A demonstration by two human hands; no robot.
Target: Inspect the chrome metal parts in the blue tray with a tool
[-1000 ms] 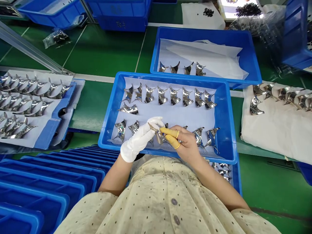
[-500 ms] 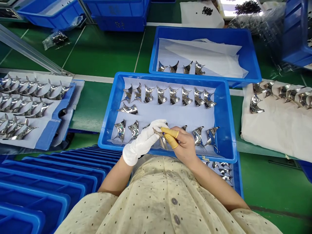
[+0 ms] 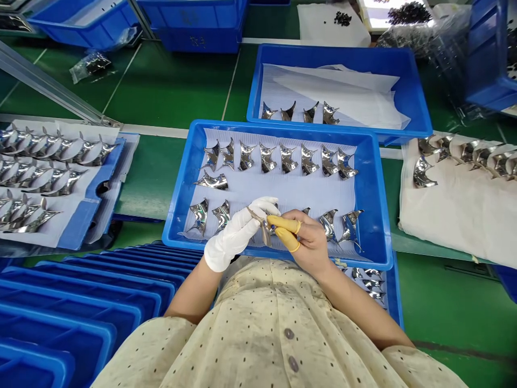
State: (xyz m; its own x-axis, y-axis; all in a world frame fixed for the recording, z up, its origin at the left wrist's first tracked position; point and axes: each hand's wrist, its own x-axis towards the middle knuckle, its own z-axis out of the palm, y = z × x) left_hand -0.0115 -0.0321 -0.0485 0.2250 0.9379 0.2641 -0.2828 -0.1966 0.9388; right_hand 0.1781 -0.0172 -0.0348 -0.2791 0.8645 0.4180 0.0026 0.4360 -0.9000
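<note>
My left hand (image 3: 231, 238), in a white glove, pinches a shiny curved metal piece (image 3: 265, 237) with pointed ends over the front of the blue tray (image 3: 384, 215). Yellow finger cots cover the thumb and index finger of my right hand (image 3: 310, 237), which are closed at the right side of that piece. A tiny dark blue bit (image 3: 272, 227) shows at these fingertips; its kind is too small to make out. In the tray, on white lining, lie similar curved metal pieces (image 3: 267, 157) in a back row and a front row, the latter partly hidden by my hands.
Behind stands another blue tray (image 3: 420, 102) with white sheets and several metal pieces. More pieces lie on boards at left (image 3: 48, 178) and on a white pad (image 3: 452, 215) at right. Stacked blue bins (image 3: 81, 312) fill the lower left. Small black parts (image 3: 342, 19) lie at the back.
The metal piece has turned and shifted slightly left between my hands. My right fingers have moved slightly away from my left, and the blue bit shows more clearly.
</note>
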